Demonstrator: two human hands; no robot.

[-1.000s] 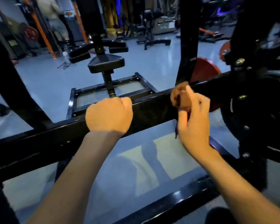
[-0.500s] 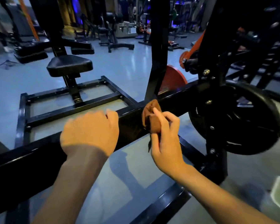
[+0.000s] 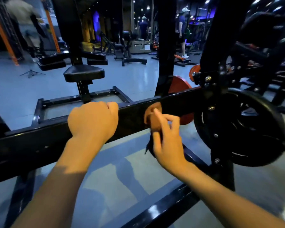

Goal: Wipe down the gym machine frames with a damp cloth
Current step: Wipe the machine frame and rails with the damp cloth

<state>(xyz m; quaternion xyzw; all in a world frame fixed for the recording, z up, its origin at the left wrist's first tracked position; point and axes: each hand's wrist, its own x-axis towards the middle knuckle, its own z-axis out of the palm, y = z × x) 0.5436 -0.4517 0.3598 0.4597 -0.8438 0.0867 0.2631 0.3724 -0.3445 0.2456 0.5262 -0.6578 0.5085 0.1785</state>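
Since the earlier picture the view has lifted a little, so more of the far room shows, and the right hand (image 3: 167, 142) has slid a bit along the bar toward the round weight. The left hand (image 3: 93, 120) has kept its place on the bar.

The black frame bar (image 3: 39, 145) is the biggest thing. It runs across the whole picture, low on the left and high on the right, and its left end is cut off by the edge. The left hand's fingers curl over the top of the bar and grip it. Their tips go down the far side, so they are hidden.

To the right of the right hand's fingers hangs a big black weight plate (image 3: 240, 129). It is blurry, and a post covers part of it. An orange plate (image 3: 179, 86) peeks out behind the bar, past the fingers, mostly hidden.

Beyond the left hand's knuckles stands a black seat (image 3: 84, 73) on a post.

The brown cloth (image 3: 152, 120) is the smallest thing. It is bunched up against the front of the bar, right at the right hand's fingertips. The thumb and fingers pinch it. The hand is blurred, so how each finger lies is hard to tell. A dark end of the cloth hangs below the palm.

Far back, people stand too dim to make out.
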